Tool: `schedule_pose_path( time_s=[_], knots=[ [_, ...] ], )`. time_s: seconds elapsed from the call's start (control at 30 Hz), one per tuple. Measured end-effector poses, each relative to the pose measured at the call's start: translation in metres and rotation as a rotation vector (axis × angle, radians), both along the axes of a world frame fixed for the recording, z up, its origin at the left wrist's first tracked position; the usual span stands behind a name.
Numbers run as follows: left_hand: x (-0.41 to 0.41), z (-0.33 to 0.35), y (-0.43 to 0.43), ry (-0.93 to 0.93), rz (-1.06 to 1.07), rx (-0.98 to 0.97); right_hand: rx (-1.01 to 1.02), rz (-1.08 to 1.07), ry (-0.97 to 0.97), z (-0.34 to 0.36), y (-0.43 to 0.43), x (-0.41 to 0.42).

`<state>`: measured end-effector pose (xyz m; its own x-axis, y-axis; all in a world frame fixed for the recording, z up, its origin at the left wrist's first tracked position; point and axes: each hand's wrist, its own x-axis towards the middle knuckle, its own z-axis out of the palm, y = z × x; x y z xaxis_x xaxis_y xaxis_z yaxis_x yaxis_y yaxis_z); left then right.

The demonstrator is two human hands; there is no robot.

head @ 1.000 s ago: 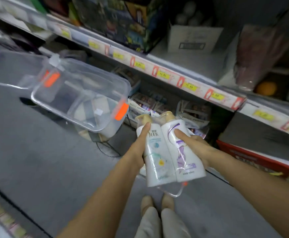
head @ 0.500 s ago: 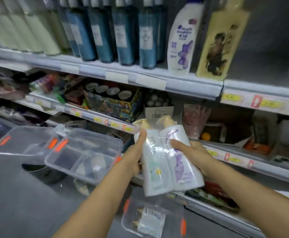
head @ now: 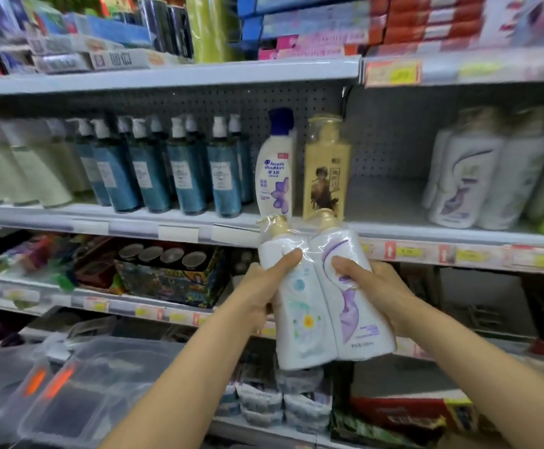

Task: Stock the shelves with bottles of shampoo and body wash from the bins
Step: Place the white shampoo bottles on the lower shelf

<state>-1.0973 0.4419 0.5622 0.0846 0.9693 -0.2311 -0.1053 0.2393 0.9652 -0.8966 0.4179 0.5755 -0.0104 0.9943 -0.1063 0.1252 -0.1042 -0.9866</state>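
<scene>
left hand [head: 262,291] and right hand [head: 372,285] grip plastic-wrapped pair of white pump bottles [head: 324,299], centre frame | thumbs on front, other fingers hidden behind | clear plastic bins [head: 79,393] lower left, blurred

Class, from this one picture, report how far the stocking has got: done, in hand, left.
Done: the middle shelf already carries rows of blue pump bottles and white bottles. In hand: the left hand and right hand grip a wrapped pair of white bottles just below that shelf. Left: setting the pair down, probably in the bare gap beside the yellow bottle; what the clear bins hold is unclear.
</scene>
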Motion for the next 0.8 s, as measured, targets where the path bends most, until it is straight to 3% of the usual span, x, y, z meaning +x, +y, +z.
schedule_pose_path(
  time_s=[0.57,0.8],
  knots=[
    [0.132,0.105,0.064,0.076,-0.053,0.368,0.327,-0.255,-0.032,0.077,0.058,0.121],
    [0.157,0.131,0.098,0.089,-0.051,0.455,0.375,-0.191,-0.076,0.101,0.09,0.154]
  ],
)
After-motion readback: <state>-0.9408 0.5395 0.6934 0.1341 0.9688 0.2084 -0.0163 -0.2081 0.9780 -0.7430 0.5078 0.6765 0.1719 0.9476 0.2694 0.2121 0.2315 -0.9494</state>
